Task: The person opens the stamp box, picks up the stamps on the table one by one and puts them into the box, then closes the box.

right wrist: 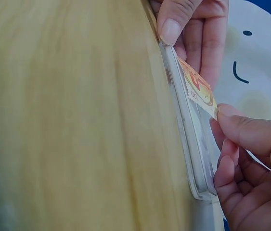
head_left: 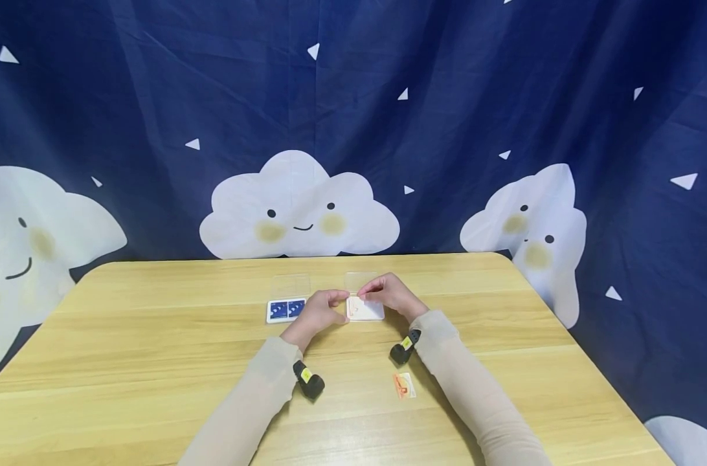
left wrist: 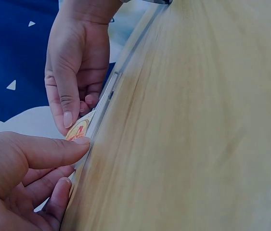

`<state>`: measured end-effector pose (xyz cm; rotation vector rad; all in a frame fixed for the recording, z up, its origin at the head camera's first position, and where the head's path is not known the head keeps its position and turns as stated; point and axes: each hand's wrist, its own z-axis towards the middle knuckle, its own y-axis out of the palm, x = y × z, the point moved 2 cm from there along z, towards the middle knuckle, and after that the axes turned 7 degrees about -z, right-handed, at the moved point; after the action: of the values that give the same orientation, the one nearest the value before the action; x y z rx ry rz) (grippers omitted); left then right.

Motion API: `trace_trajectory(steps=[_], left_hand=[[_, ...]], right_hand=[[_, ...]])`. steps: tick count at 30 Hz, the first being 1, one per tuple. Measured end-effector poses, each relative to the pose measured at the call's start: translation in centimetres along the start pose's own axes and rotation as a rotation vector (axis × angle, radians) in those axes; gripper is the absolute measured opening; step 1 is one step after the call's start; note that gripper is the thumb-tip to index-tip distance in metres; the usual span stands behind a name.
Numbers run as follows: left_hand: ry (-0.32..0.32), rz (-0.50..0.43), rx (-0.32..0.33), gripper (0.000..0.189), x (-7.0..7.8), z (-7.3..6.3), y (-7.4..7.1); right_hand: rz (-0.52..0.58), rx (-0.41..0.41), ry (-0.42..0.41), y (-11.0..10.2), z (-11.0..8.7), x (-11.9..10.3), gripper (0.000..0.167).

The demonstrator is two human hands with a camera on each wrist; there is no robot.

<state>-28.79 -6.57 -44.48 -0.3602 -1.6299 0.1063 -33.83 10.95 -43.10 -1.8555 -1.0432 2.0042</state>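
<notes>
The right hand (head_left: 391, 294) is hiding part of the clear lid (head_left: 354, 280); below that hand, the sleeve (head_left: 476, 388) is being cut off.

Wood-grain table (head_left: 155, 362) (pale): 2 cases (head_left: 291, 285) (head_left: 358, 281), 1 stamp (head_left: 404, 386).

Yellow-orange stamp (right wrist: 200, 88), white-clouded navy curtain (head_left: 353, 97)

No readable text, small marking on orange stamp (right wrist: 199, 86) too unclear
</notes>
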Motion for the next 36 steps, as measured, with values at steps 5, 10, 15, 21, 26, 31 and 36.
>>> trace_trajectory(steps=[5, 10, 15, 21, 26, 31, 36], left_hand=[[-0.001, 0.001, 0.000, 0.055, 0.0, 0.1, 0.1], [-0.003, 0.001, -0.001, 0.056, 0.1, 0.0, 0.0], [-0.002, -0.008, 0.001, 0.056, 0.1, -0.1, 0.0], [-0.002, -0.008, 0.004, 0.057, 0.0, 0.0, 0.0], [-0.007, -0.015, 0.006, 0.056, -0.1, -0.1, 0.0], [-0.020, -0.015, 0.010, 0.055, -0.1, -0.1, 0.0], [-0.019, -0.010, 0.017, 0.055, -0.2, 0.0, 0.1]], right_hand=[[0.024, 0.000, -0.014, 0.1, 0.2, 0.4, 0.011], [0.021, 0.005, -0.019, 0.2, 0.2, 0.4, 0.012], [0.020, 0.014, -0.014, 0.2, 0.1, 0.3, 0.012], [0.034, 0.012, -0.005, 0.1, 0.0, 0.3, 0.014], [0.064, -0.011, 0.013, -0.5, -0.4, 0.0, 0.016], [0.121, -0.028, 0.018, -1.4, -1.4, -0.6, 0.020], [0.176, -0.008, -0.003, -2.1, -3.0, -1.2, 0.024]])
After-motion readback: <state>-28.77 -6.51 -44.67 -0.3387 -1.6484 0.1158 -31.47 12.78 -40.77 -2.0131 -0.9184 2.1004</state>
